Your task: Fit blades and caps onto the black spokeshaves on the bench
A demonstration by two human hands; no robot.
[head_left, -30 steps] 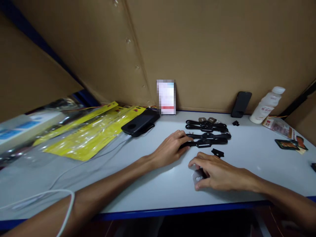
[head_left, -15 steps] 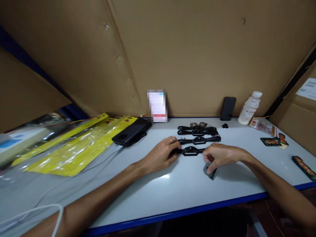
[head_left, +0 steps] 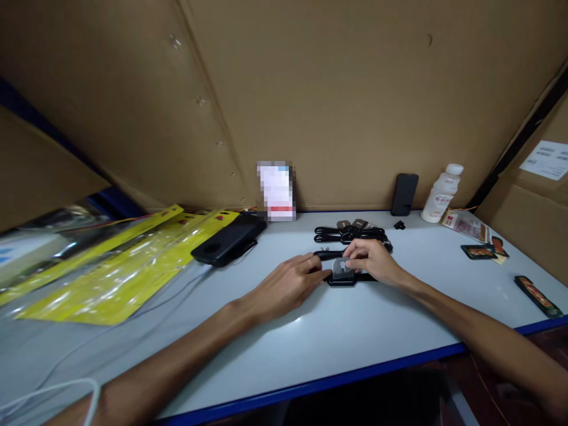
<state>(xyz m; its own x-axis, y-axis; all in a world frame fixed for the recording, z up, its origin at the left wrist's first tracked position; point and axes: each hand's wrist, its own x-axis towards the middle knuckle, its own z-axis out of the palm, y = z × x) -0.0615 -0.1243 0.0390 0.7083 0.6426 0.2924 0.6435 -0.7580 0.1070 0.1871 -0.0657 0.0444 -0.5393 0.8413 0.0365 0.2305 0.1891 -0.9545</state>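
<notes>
head view, down over table (head_left: 399, 331)

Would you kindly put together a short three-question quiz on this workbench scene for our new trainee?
1. True or false: the white bottle stands at the back right of the table, beside the upright black phone.
2. Which hand holds the small grey plate over the nearest black tool? A) left hand B) right hand
3. Fill in: the packets lying to the left of the black power bank are ____ in colour.

Key: 1 true; 2 B; 3 yellow.
</notes>
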